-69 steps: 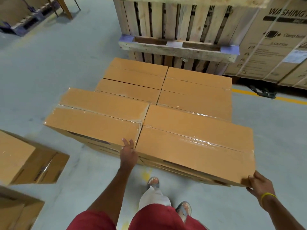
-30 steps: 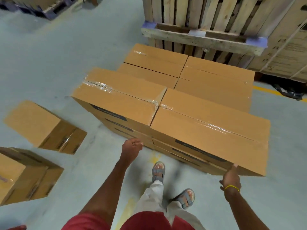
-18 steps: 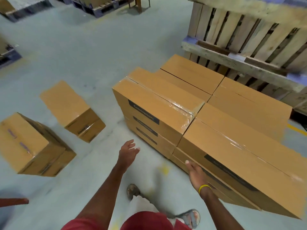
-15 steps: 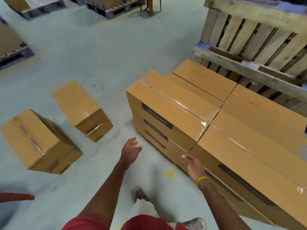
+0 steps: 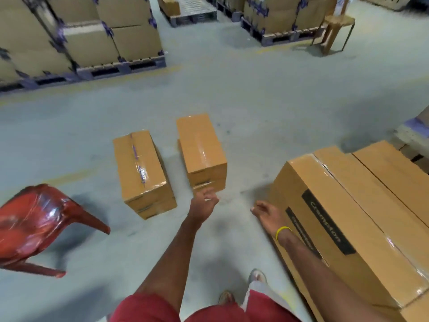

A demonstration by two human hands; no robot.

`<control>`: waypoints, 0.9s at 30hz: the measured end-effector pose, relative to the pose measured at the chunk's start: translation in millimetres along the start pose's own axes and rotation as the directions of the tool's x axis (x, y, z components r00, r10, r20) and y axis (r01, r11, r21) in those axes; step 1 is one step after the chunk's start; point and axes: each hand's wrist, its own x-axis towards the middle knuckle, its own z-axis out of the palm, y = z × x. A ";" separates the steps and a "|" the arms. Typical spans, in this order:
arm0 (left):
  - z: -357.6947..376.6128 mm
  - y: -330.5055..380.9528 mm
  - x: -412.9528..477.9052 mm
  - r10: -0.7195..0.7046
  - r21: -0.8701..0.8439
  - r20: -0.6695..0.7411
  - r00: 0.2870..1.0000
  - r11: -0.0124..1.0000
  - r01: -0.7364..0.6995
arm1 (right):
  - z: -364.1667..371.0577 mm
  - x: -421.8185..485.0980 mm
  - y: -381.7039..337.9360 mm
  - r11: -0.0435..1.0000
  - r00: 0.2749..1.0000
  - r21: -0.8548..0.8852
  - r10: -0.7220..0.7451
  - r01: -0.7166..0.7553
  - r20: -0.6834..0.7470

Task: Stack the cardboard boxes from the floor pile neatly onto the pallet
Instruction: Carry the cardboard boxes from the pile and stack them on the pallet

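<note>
Boxes are sitting on the floor at your twelve o'clock, a taped box (image 5: 142,169) beside a plain box (image 5: 201,148); the stack (image 5: 362,194) at three. Your left hand (image 5: 204,203) and right hand (image 5: 267,213) are hovering empty, fingers loose.

two taped boxes (image 5: 144,173) on floor, stacked boxes (image 5: 352,205) right

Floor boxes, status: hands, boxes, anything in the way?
Left hand and right hand empty, open. Left floor box and right floor box untouched ahead. Red chair at left, off the direct line.
</note>
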 end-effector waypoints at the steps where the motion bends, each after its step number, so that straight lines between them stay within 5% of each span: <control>1: -14.1 -3.3 7.6 -0.002 -0.007 -0.022 1.000 1.000 0.002 | 13.9 15.7 -7.6 1.000 1.000 -0.017 -0.010 0.010 0.023; 19: -237.1 2.6 183.8 -0.194 -0.071 -0.288 0.938 0.981 0.181 | 229.3 218.2 -185.3 0.945 0.922 -0.286 -0.034 0.156 0.387; 27: -330.4 18.7 275.0 -0.206 -0.018 -0.248 0.947 0.978 0.208 | 300.5 261.4 -249.0 0.995 0.954 -0.091 -0.004 0.033 0.300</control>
